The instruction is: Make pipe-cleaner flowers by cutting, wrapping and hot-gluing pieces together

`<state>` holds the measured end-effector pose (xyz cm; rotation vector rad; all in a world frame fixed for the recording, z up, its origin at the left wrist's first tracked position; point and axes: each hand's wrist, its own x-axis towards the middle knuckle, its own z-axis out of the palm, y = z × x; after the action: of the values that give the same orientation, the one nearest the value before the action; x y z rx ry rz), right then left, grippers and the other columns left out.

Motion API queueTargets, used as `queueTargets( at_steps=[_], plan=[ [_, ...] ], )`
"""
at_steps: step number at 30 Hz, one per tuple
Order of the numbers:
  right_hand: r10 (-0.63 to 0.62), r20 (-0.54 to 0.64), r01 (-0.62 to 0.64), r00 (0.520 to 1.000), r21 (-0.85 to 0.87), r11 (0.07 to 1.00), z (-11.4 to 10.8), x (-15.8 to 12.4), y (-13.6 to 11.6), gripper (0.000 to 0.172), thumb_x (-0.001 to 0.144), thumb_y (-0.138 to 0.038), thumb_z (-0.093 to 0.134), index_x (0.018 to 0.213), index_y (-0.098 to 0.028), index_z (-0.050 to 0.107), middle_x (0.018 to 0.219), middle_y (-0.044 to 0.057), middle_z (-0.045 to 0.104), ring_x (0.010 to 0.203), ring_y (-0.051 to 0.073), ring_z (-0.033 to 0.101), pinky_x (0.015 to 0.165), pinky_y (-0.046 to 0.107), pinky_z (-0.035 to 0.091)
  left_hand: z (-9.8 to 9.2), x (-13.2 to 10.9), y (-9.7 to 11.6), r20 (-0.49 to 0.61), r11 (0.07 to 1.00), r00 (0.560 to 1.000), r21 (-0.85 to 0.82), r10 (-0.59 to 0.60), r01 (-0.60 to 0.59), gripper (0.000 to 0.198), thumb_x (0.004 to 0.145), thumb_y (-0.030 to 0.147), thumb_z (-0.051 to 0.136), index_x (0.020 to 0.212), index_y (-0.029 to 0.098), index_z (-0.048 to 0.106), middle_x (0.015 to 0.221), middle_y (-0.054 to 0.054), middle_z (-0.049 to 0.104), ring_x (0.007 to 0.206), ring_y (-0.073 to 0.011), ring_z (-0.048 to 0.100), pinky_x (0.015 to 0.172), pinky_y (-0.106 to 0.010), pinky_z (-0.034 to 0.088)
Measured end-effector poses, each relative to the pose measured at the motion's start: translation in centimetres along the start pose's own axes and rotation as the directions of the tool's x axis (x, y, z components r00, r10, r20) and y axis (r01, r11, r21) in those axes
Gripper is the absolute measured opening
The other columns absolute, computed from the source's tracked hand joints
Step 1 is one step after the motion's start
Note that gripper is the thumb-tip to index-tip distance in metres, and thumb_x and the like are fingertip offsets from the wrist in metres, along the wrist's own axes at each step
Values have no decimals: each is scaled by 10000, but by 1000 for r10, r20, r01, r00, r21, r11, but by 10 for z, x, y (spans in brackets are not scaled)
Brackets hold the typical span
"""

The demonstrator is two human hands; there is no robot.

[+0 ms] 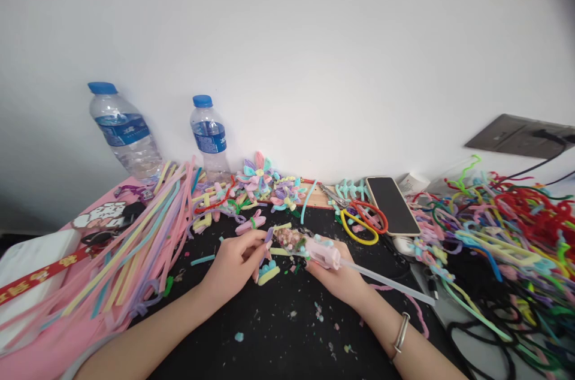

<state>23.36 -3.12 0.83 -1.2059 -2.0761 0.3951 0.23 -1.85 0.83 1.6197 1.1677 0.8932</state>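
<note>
In my right hand point(336, 272) lies a pale pink hot glue gun point(322, 253), its front end crusted with fuzz and bits. A long translucent glue stick point(389, 282) runs out of its back. My left hand point(236, 260) pinches a small purple pipe-cleaner piece point(269, 235) close to the gun's front end; part of that piece is hidden by the fingers. Just below my left fingertips are a blue and yellow pipe-cleaner piece point(268, 272). A pink folded piece with a green tie point(250, 222) rests beyond my left hand.
Scissors with red and yellow handles point(362, 221) lie beside a phone point(393, 206). Pipe-cleaner flowers point(258, 175) and two water bottles point(209, 134) stand along the wall. Loose pipe cleaners point(148, 230) spread at left; a tangled heap point(516, 230) and cables point(476, 332) fill the right.
</note>
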Motion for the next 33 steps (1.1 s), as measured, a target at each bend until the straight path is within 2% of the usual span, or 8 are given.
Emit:
queueTargets(
  at_steps=[6, 25, 33],
  plan=[
    [22, -11, -22, 1000, -11, 1000, 0, 1, -2, 207, 845, -286, 546, 653, -209, 558, 634, 3, 589, 571, 150, 563, 558, 241, 454, 0, -1, 0, 12, 1000, 1000, 1, -1, 1, 187, 880, 339, 488, 917, 183, 585, 722, -42, 679, 384, -121, 532, 431, -257, 497],
    [-22, -2, 22, 1000, -35, 999, 1, 0, -3, 181, 847, -280, 558, 678, -217, 557, 644, 5, 611, 573, 148, 582, 541, 229, 468, 1, -1, -5, 2, 1000, 1000, 21, 24, -24, 182, 874, 316, 479, 909, 167, 579, 699, -32, 675, 361, -108, 532, 414, -239, 494],
    [-40, -42, 39, 998, -13, 999, 1, 4, -3, 247, 849, -269, 520, 614, -207, 479, 580, -19, 543, 507, 123, 526, 509, 217, 422, 1, 0, -7, 4, 1000, 1000, 9, 22, -22, 187, 881, 316, 487, 921, 162, 584, 705, -35, 684, 362, -105, 532, 417, -236, 496]
  ],
)
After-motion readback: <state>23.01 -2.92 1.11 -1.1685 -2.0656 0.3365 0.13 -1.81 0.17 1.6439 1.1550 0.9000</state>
